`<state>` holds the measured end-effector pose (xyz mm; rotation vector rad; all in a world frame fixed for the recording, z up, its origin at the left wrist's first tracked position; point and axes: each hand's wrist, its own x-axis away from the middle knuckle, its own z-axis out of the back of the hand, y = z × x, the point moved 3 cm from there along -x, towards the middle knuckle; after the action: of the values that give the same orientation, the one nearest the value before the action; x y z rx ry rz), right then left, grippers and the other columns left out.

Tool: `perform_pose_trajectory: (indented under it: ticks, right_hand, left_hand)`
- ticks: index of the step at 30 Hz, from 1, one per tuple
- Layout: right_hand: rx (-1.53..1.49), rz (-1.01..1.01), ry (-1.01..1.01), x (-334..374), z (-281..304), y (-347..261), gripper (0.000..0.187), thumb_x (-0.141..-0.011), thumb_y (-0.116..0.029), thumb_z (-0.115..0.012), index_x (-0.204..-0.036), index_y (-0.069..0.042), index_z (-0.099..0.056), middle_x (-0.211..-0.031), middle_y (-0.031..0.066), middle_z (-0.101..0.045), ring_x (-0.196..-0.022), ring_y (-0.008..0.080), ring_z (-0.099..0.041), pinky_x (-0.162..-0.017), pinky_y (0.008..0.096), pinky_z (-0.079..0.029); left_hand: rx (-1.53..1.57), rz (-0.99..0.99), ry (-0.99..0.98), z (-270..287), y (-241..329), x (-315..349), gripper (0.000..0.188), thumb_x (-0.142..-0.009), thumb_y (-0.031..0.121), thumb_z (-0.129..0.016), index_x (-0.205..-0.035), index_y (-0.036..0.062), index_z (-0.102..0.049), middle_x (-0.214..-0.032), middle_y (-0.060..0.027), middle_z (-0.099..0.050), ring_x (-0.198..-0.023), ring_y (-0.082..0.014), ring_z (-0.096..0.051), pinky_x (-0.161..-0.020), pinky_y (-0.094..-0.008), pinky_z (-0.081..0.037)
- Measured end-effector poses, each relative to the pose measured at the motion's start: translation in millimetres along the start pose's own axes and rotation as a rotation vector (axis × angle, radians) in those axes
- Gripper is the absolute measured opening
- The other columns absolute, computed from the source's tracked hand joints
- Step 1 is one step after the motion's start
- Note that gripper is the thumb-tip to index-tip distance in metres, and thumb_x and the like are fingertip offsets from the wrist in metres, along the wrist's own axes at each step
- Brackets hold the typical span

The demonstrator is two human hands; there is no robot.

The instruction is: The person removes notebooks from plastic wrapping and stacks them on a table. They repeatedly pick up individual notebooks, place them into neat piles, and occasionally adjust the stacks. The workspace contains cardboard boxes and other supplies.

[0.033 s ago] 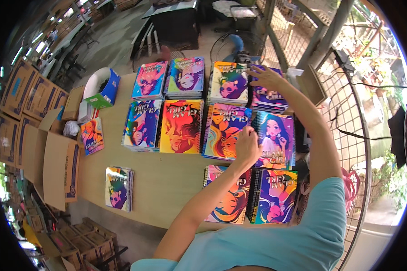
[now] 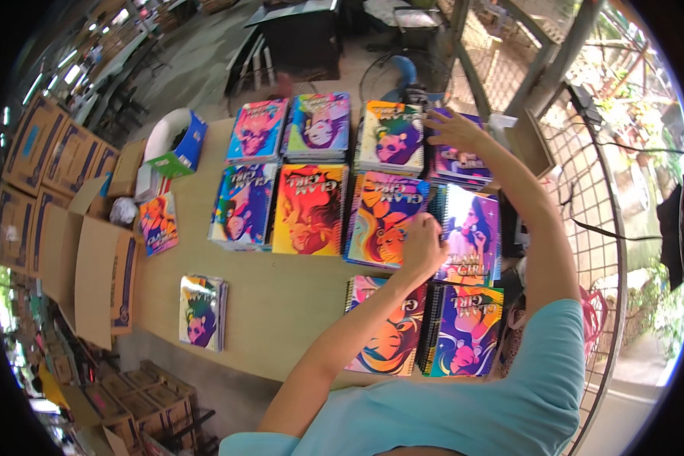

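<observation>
Overlapping the far-right purple notebooks in the head view, the right hand spreads its fingers wide, gripping nothing visible; the left hand, curled, sits at the left edge of the long-haired-woman notebook, its hold hidden; bare table spans the near middle, left of the near-right notebooks

Strong daylight from right; foliage overexposed. Whitish glare on glossy spiral notebooks. Black fisheye rim, edges bowed.
</observation>
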<state>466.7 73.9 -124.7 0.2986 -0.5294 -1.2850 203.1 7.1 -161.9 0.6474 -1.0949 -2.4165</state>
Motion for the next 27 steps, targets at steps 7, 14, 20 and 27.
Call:
perform_pose_trajectory:
  ticks: [7, 14, 20, 27]
  right_hand:
    - [-0.04, -0.166, 0.119, 75.9, 78.1, 18.7, 0.026, -0.074, -0.016, -0.061, -0.099, -0.009, -0.059, -0.095, 0.009, -0.058, -0.084, 0.0293, -0.06, -0.076, 0.0409, -0.048]
    - [-1.025, -0.734, 1.041, 76.1, 249.8, -153.3, 0.053, -0.082, 0.0, -0.064, -0.129, -0.001, -0.039, -0.104, 0.0135, -0.061, -0.093, 0.0158, -0.059, -0.078, 0.0303, -0.048]
    - [-2.268, -0.625, 0.849, -105.4, 319.2, -383.1, 0.058, -0.082, -0.007, -0.066, -0.133, 0.0, -0.039, -0.129, 0.0122, -0.048, -0.118, 0.0188, -0.045, -0.101, 0.0336, -0.034]
    - [-1.807, -1.159, 0.526, -263.1, 269.1, -563.9, 0.054, -0.079, -0.007, -0.064, -0.129, -0.008, -0.046, -0.109, 0.022, -0.047, -0.104, 0.0345, -0.046, -0.092, 0.0421, -0.037]
  left_hand:
    - [0.163, 0.116, 0.211, 192.7, 0.7, 69.4, 0.033, -0.09, 0.011, -0.048, -0.12, 0.0043, -0.038, -0.09, -0.0101, -0.054, -0.075, -0.023, -0.057, -0.062, -0.0355, -0.044]
    - [0.148, 0.461, 0.536, 421.3, -188.6, 247.4, 0.04, -0.091, 0.011, -0.051, -0.129, -0.001, -0.049, -0.116, -0.0086, -0.059, -0.103, -0.0134, -0.053, -0.091, -0.0262, -0.04]
    - [0.157, 0.688, 0.418, 496.4, -317.5, 330.2, 0.036, -0.089, 0.009, -0.053, -0.124, 0.0002, -0.054, -0.103, -0.0062, -0.063, -0.089, -0.0098, -0.055, -0.078, -0.0244, -0.045]
    - [0.089, 0.594, 0.327, 483.7, -384.6, 343.8, 0.041, -0.09, 0.022, -0.055, -0.126, 0.0028, -0.053, -0.116, -0.0184, -0.056, -0.104, -0.0218, -0.055, -0.087, -0.0306, -0.044]
